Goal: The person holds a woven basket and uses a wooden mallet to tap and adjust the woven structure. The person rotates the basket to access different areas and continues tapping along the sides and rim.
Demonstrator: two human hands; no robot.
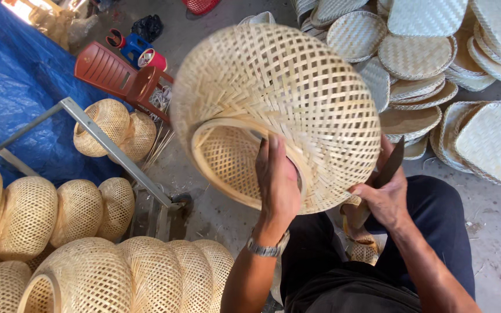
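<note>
Far left, a blue tarp (13,87) covers the floor, and finished woven domes (27,217) lie in rows on their sides, nested close so they take up little room. Two more domes (114,127) sit behind a grey metal frame (111,150), beside a tipped reddish plastic chair (120,75).

In the middle, the basket (279,110) is held up in the air over the person's lap, tilted so its open mouth faces the camera and its round rim can be reached. It is a dome of pale bamboo strips, plaited in an open lattice with small gaps; a smooth, wider band forms the ring at the mouth. The left hand (278,182) steadies it there, thumb and fingers (265,153) closed over the rim band, with a metal watch (268,248) at the wrist.

The right hand (385,200) sits below the basket's lower edge, its fingers wrapped tight around the handle of a knife (391,168), the dark blade angled up toward the weave, probably to keep it near the edge being worked.

To the right, flat woven trays (416,55), round and squarish, lie in overlapping stacks on the concrete floor (494,226); their weave is tighter and closed.
</note>
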